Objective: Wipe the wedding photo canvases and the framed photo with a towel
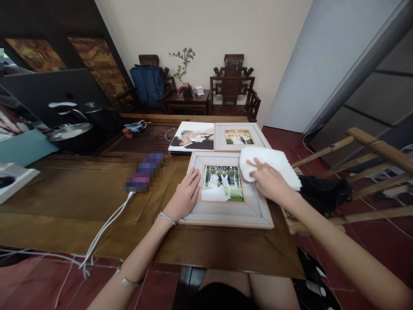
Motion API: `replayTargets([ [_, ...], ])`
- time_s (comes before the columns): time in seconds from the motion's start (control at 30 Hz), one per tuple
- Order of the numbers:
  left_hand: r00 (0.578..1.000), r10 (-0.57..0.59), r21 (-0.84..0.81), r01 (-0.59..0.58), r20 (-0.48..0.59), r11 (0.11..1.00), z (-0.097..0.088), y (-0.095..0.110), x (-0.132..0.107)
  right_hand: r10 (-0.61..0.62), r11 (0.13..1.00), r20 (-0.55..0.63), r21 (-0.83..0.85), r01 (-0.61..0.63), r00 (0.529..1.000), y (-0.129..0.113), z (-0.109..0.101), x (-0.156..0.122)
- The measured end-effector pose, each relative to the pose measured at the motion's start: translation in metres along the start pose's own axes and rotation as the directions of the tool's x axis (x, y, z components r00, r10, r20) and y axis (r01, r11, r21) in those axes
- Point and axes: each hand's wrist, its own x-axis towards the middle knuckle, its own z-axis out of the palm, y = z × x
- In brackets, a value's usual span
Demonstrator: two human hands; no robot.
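Observation:
A pale picture frame [226, 217] with a photo of two people outdoors lies flat near the right end of the wooden table. My left hand [187, 191] rests on the frame's left edge, fingers stretched out and holding nothing. My right hand [269, 181] presses a fluffy white cloth [274, 161] onto the upper right corner of the frame, fingers bent over it. The cloth hides that corner and hangs past the frame's right side. Behind it lie a second pale frame [220, 135] and a white-covered photo album [190, 129].
Left of the frame lies a phone [145, 172] with a white cable [108, 221] running off the front of the wooden table [80, 185]. A pot with a glass lid [71, 133] stands at the back left. A wooden rack [380, 150] stands beyond the right edge.

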Motion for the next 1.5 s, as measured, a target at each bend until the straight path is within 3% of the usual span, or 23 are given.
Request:
replayTargets([
  [0.07, 1.000, -0.004, -0.021, 0.003, -0.004, 1.000, 0.000, 0.000, 0.000, 0.026, 1.000, -0.063, 0.005, -0.026, 0.998, 0.005, -0.005, 0.026],
  [0.13, 1.000, -0.002, -0.044, 0.002, -0.009, 0.999, 0.000, 0.000, 0.000, -0.004, 1.000, -0.152, -0.004, 0.003, 0.988, -0.005, -0.011, 0.051],
  [0.23, 0.999, 0.009, -0.074, -0.012, -0.036, 0.997, -0.001, -0.001, 0.001, -0.193, 0.981, -0.232, -0.012, 0.196, 0.953, -0.044, -0.010, 0.087],
  [0.3, 0.999, 0.012, -0.090, -0.016, -0.053, 0.996, -0.001, -0.001, 0.001, -0.305, 0.951, -0.214, -0.021, 0.308, 0.928, -0.071, -0.001, 0.106],
  [0.4, 0.998, 0.002, -0.106, -0.009, -0.063, 0.994, -0.001, 0.000, 0.001, -0.315, 0.949, -0.159, -0.032, 0.314, 0.936, -0.092, 0.014, 0.122],
  [0.47, 0.998, 0.001, -0.115, -0.009, -0.066, 0.993, -0.002, 0.001, 0.001, -0.269, 0.963, -0.144, -0.044, 0.265, 0.952, -0.088, 0.020, 0.121],
  [0.57, 0.998, -0.003, -0.125, -0.005, -0.065, 0.992, -0.002, 0.003, 0.000, -0.211, 0.976, -0.121, -0.081, 0.203, 0.970, -0.063, 0.020, 0.106],
  [0.73, 0.995, -0.032, -0.147, 0.017, -0.098, 0.989, 0.000, 0.003, 0.000, -0.078, 0.985, -0.005, -0.154, 0.077, 0.997, -0.003, 0.014, 0.065],
  [0.83, 0.992, -0.054, -0.167, 0.034, -0.115, 0.985, 0.001, 0.002, 0.000, -0.085, 0.981, 0.036, -0.169, 0.090, 0.996, 0.015, 0.011, 0.036],
  [0.93, 0.991, -0.064, -0.163, 0.044, -0.120, 0.986, 0.001, 0.002, 0.001, -0.150, 0.982, 0.060, -0.110, 0.156, 0.987, 0.007, 0.003, 0.000],
  [1.07, 0.991, -0.052, -0.143, 0.034, -0.124, 0.989, 0.001, 0.002, 0.002, -0.207, 0.976, 0.108, 0.088, 0.198, 0.972, -0.026, -0.017, -0.054],
  [1.17, 0.992, -0.033, -0.137, 0.017, -0.119, 0.990, 0.001, 0.002, 0.002, -0.243, 0.953, 0.133, 0.217, 0.210, 0.961, -0.046, -0.026, -0.076],
  [1.27, 0.994, -0.021, -0.132, 0.007, -0.103, 0.991, -0.001, 0.002, 0.003, -0.222, 0.955, 0.116, 0.224, 0.192, 0.968, -0.050, -0.020, -0.063],
  [1.5, 0.996, -0.024, -0.148, 0.010, -0.088, 0.989, -0.003, 0.002, 0.003, 0.001, 1.000, -0.031, 0.008, 0.000, 1.000, -0.016, 0.017, 0.038],
])
